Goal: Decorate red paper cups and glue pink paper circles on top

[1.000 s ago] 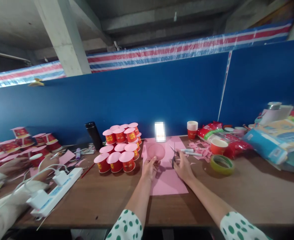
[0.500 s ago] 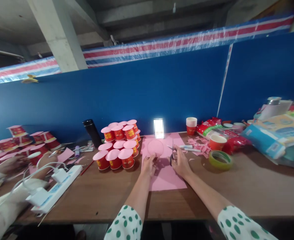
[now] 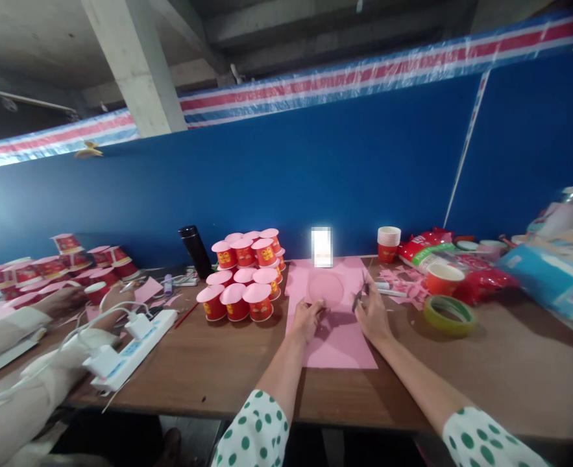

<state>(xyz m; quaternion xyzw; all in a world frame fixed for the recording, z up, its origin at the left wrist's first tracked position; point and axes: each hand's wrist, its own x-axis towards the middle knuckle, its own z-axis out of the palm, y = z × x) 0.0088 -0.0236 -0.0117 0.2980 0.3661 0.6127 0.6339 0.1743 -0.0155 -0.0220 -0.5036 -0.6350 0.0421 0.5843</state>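
Note:
A round pink paper disc [image 3: 326, 289] is pinched at its lower edge by my left hand [image 3: 309, 319], over pink paper sheets [image 3: 342, 350] on the table. My right hand [image 3: 374, 316], just right of the disc, is closed round dark-handled scissors [image 3: 359, 298]. Their blades point up and away, apart from the disc. Left of the sheets stand several red paper cups [image 3: 235, 305], upside down and stacked in tiers, with pink discs on top.
A phone-like bright screen [image 3: 322, 248] leans at the back. To the right lie pens [image 3: 390, 292], pink scraps [image 3: 415, 285], a tape roll [image 3: 449, 316], an orange cup [image 3: 444, 280] and stacked cups [image 3: 389, 245]. Leftward are a black flask [image 3: 196, 253], a power strip [image 3: 135, 350] and a co-worker's arms [image 3: 47, 383].
The view has swung a little left, so everything sits farther right. My right hand has turned the scissors, their blades now pointing more upward. The left hand keeps its pinch on the disc.

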